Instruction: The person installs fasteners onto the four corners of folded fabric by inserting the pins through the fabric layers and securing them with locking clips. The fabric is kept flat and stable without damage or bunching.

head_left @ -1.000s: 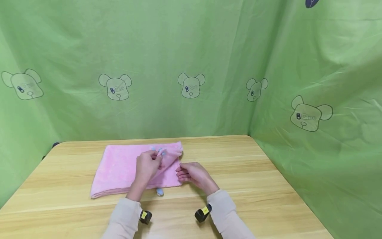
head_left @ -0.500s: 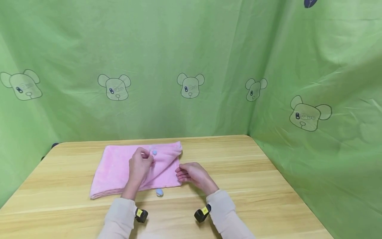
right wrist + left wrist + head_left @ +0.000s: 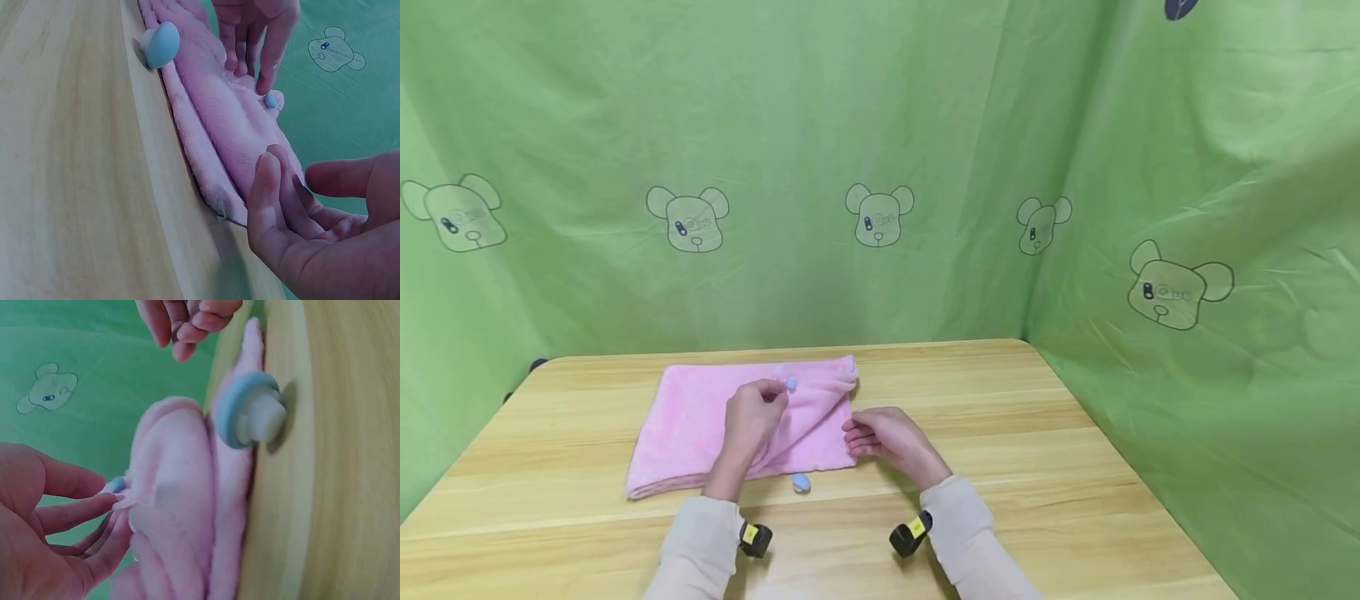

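Observation:
A folded pink plush cloth [image 3: 692, 417] lies on the table, its right part bunched and lifted. My left hand [image 3: 754, 419] pinches a raised bit of it between thumb and fingers, as the left wrist view shows. A small blue knob [image 3: 117, 484] sits right at those fingertips. Beside the cloth's right edge is my right hand [image 3: 891, 437], fingers loosely bent and thumb apart from them, with nothing seen in its grasp. A mushroom-shaped piece [image 3: 247, 412] with a blue cap and whitish stem rests on the table by the cloth's near edge.
The light wood table [image 3: 1015, 483] has its far edge close behind the cloth. Green curtains [image 3: 790, 125] with printed bear heads hang behind and at the sides. Each wrist carries a black camera [image 3: 756, 540].
My left hand has shifted left along the cloth, and the raised part there has changed shape. A single blue knob now shows where several blue bits were visible. The right hand stays put.

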`<state>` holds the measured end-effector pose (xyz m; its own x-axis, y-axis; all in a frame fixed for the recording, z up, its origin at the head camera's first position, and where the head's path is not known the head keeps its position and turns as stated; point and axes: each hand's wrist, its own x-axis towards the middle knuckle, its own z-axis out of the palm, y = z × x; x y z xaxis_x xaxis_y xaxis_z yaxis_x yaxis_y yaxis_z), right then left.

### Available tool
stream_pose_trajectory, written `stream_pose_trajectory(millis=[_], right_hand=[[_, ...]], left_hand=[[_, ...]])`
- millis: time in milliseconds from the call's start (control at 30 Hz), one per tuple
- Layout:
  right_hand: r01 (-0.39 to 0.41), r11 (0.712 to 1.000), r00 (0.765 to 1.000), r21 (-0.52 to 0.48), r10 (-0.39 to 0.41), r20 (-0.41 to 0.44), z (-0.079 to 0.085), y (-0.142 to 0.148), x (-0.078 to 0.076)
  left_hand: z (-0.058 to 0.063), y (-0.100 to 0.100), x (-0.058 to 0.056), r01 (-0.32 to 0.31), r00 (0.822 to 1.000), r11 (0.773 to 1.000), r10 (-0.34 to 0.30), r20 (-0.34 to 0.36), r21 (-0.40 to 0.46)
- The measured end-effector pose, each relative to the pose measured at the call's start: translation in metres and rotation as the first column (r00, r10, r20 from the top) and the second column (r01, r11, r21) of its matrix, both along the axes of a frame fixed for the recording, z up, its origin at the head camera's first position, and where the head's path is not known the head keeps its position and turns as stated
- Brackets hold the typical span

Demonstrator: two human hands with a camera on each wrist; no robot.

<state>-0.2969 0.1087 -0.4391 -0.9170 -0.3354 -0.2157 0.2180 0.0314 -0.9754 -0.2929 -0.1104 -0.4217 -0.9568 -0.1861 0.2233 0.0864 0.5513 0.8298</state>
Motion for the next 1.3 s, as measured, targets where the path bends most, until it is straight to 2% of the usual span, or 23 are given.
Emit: stream_pose_trajectory(millis=[100,167,233,300,333,400,500,567,633,667,733,900,1000,1133,1300], right_hand=[[0.008,1.000,1.000,-0.002,-0.008,-0.004,0.001,0.001,0.000],[0.013,1.000,1.000,-0.002,-0.013,-0.009,0.001,0.002,0.000],[0.014,1.000,1.000,0.000,-0.014,-0.015,0.001,0.002,0.000],[0.010,1.000,1.000,0.000,-0.010,-0.015,0.000,0.003,-0.001],[0.008,1.000,1.000,0.000,-0.008,-0.014,0.000,0.003,-0.001],[0.004,1.000,1.000,0.002,-0.004,-0.013,-0.001,0.003,-0.002],[0.002,1.000,1.000,0.008,-0.002,-0.012,-0.001,0.003,-0.002],[0.002,1.000,1.000,0.012,-0.002,-0.013,0.000,0.003,-0.001],[0.001,1.000,1.000,0.013,-0.001,-0.015,0.000,0.003,-0.001],[0.000,1.000,1.000,0.012,0.000,-0.016,0.000,0.003,-0.001],[0.000,1.000,1.000,0.007,0.001,-0.016,0.000,0.002,-0.001],[0.005,1.000,1.000,-0.009,-0.005,-0.005,0.000,0.002,-0.001],[0.006,1.000,1.000,-0.010,-0.006,0.000,-0.001,0.003,-0.002],[0.006,1.000,1.000,-0.007,-0.006,0.002,-0.002,0.003,-0.002],[0.004,1.000,1.000,-0.014,-0.004,-0.001,-0.002,0.002,-0.002]], left_hand=[[0.006,0.004,0.002,-0.006,1.000,1.000,0.006,-0.010,-0.002],[0.010,0.006,0.005,0.017,1.000,1.000,-0.017,-0.012,-0.012],[0.015,0.009,0.008,0.072,0.997,0.997,-0.072,0.010,-0.041],[0.019,0.012,0.012,0.153,0.988,0.983,-0.149,0.052,-0.096],[0.021,0.013,0.015,0.201,0.978,0.971,-0.192,0.084,-0.130],[0.023,0.015,0.020,0.304,0.948,0.931,-0.274,0.160,-0.204],[0.027,0.017,0.028,0.439,0.889,0.855,-0.371,0.268,-0.275],[0.028,0.019,0.032,0.499,0.855,0.814,-0.406,0.324,-0.298],[0.029,0.021,0.035,0.526,0.834,0.799,-0.417,0.361,-0.292],[0.028,0.022,0.036,0.530,0.830,0.796,-0.416,0.371,-0.292],[0.027,0.025,0.036,0.522,0.836,0.798,-0.410,0.364,-0.300],[0.019,0.037,0.033,0.473,0.875,0.823,-0.398,0.275,-0.314],[0.013,0.045,0.032,0.460,0.881,0.836,-0.385,0.276,-0.301],[0.005,0.050,0.030,0.452,0.883,0.831,-0.365,0.296,-0.324],[-0.004,0.050,0.027,0.440,0.895,0.814,-0.364,0.258,-0.379]])
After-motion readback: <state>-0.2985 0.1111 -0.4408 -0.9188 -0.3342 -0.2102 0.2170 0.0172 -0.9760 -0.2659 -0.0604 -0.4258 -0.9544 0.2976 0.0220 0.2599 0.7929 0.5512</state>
